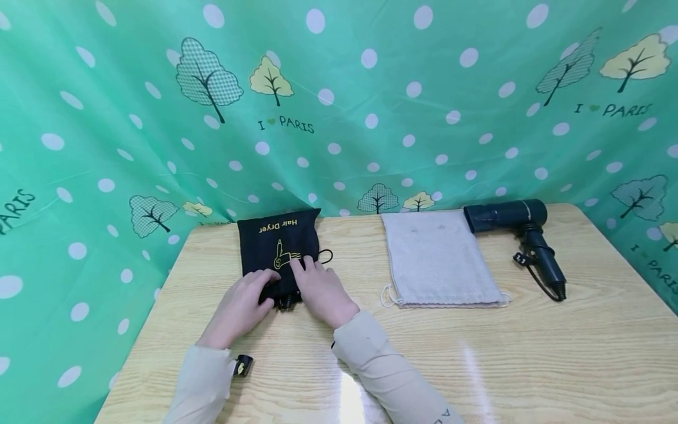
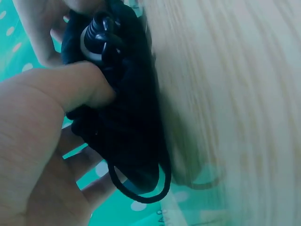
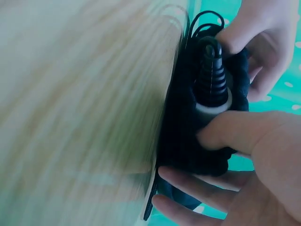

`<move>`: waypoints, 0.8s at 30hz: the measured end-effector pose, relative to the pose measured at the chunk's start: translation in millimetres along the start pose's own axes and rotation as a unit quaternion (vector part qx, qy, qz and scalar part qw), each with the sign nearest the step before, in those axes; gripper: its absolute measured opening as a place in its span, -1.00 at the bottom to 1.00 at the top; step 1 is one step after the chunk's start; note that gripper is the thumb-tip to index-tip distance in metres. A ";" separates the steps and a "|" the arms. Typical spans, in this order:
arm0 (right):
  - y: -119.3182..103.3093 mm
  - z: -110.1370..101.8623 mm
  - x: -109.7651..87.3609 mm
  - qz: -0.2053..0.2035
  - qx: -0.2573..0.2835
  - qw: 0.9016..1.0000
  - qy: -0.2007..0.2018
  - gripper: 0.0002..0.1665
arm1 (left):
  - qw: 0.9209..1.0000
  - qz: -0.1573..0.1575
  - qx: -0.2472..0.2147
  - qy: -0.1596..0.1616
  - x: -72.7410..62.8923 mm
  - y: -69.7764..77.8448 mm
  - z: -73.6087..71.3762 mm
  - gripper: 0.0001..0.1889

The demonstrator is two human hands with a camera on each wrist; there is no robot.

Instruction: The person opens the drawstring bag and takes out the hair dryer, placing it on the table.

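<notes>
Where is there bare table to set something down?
Between the black bag and grey bag; more widely, in front of the grey bag and hair dryer. Crowded: around the black bag, with left hand and right hand there.

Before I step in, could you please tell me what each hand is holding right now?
Left hand: gripping the black fabric drawstring bag, thumb against it.
Right hand: gripping the same bag.

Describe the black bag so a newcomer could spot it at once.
On the wooden table, before the green polka-dot curtain, look left in the head view. The left hand and right hand hold the black bag there. Unlike the grey pouch on its right, it bears yellow lettering reading Hair Dryer.
</notes>
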State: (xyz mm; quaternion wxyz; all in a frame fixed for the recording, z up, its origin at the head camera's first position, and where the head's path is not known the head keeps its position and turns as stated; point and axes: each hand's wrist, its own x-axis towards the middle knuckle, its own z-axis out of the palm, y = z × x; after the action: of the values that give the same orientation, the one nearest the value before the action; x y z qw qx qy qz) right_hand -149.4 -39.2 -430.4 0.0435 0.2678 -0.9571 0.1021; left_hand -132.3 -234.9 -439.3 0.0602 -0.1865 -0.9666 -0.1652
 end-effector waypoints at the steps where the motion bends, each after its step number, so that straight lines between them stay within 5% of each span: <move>1: 0.5 -0.1 0.2 -0.002 0.002 1.000 -0.002 -0.55 | 1.000 0.004 0.000 0.000 -0.2 -0.5 -0.2 -0.59; 16: 11.7 -4.5 1.9 0.003 0.023 1.000 -0.021 -0.68 | 1.000 0.021 -0.014 0.004 -2.0 -7.7 -8.5 -0.56; 24: 16.8 -6.0 2.9 -0.009 0.019 1.000 -0.013 -0.51 | 1.000 0.013 -0.014 0.009 -2.2 -8.2 -6.9 -0.56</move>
State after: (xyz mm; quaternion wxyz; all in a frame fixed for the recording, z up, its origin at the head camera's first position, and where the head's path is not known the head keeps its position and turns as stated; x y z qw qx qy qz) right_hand -160.4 -25.3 -427.1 0.0271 0.2785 -0.9529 0.1167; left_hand -133.0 -245.2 -435.6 0.0686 -0.1985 -0.9612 -0.1791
